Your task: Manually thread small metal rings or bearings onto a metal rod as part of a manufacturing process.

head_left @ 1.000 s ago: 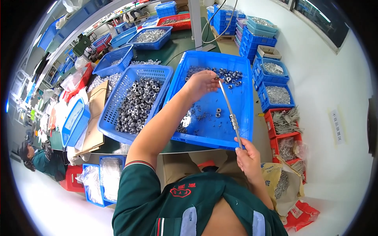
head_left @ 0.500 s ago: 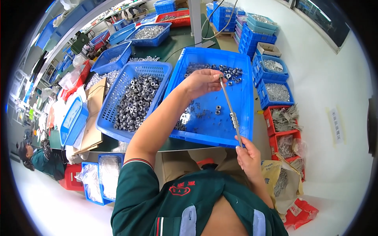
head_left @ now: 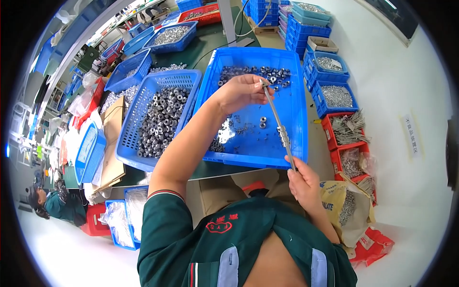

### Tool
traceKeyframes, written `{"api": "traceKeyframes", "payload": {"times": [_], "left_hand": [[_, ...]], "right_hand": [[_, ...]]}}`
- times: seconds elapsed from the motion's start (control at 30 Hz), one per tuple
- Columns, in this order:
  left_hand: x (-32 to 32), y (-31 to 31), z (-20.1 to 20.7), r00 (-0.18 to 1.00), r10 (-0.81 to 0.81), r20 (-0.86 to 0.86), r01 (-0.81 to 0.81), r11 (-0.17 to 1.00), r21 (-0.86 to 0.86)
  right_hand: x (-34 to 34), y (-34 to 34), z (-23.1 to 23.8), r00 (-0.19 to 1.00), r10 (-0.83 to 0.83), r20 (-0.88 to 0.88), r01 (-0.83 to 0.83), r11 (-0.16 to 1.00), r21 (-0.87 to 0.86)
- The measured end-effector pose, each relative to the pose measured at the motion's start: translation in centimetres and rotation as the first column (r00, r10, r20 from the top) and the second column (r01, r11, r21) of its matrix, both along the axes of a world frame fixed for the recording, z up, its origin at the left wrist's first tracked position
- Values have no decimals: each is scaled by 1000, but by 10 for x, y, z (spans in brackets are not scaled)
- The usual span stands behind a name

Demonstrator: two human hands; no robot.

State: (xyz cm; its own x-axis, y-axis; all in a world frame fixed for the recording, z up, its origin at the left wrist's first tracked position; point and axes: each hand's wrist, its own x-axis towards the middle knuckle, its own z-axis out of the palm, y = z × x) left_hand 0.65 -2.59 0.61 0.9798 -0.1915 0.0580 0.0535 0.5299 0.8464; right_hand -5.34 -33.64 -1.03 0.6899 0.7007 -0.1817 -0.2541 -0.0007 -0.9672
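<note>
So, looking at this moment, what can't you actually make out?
All in the head view:
Whether the left hand pinches the tip of the thin, straight, silver metal rod or something small there: too small.
How far the rod runs into the right hand: covered by its fingers.
The floor of the perforated blue plastic basket: buried under grey metal rings.
The dark glass window: cut off by the upper edge.

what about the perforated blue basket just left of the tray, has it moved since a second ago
No, the basket keeps its place left of the blue tray; only the view shifted
</note>
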Motion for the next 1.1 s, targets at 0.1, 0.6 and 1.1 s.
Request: {"api": "traceKeyframes", "payload": {"times": [0.1, 0.6, 1.1], "left_hand": [[-1, -7, 0, 999, -35, 32, 35, 999, 3], [-6, -40, 1, 967, -251, 44, 252, 968, -16], [-3, -30, 0, 982, -156, -105, 177, 958, 227]], "right_hand": [[3, -4, -1, 957, 60, -282, -3, 980, 198], [7, -2, 7, 857, 227, -462, 44, 862, 505], [9, 4, 5, 984, -73, -161, 93, 989, 119]]}}
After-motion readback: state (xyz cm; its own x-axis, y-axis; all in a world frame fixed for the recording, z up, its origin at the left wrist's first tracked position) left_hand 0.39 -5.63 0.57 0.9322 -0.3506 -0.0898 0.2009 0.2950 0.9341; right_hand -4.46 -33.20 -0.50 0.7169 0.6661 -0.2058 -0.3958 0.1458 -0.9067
